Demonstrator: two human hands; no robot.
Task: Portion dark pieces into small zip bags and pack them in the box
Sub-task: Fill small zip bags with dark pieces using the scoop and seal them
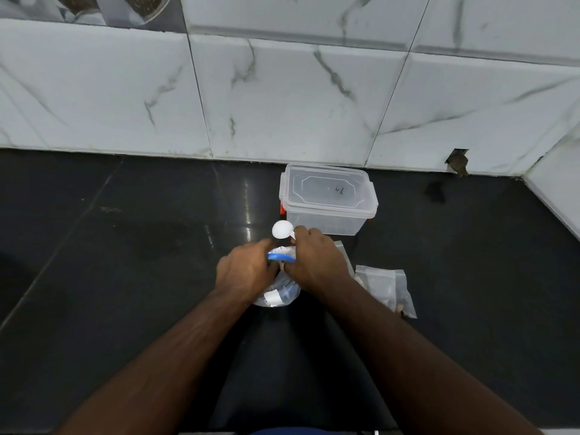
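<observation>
**On the dark counter: 2 hands at 1 bag**

Near the tiled wall (pixel 282 89) stands 1 clear box (pixel 328 199) with its lid on; a handwritten mark on the lid is too small to read, and an orange latch shows at its left end. On the counter (pixel 125 246) in front of the box, both forearms reach forward and meet over 1 clear bag (pixel 277 291) with a blue strip at its mouth. The left hand (pixel 244 271) pinches the bag's top edge. The right hand (pixel 315 260) is curled round the handle of 1 white scoop (pixel 282 229), bowl pointing left, and also touches the bag's mouth. Beside the right wrist lie small zip bags (pixel 386 287), overlapping, count unclear; dark pieces show in the lowest corner.
</observation>
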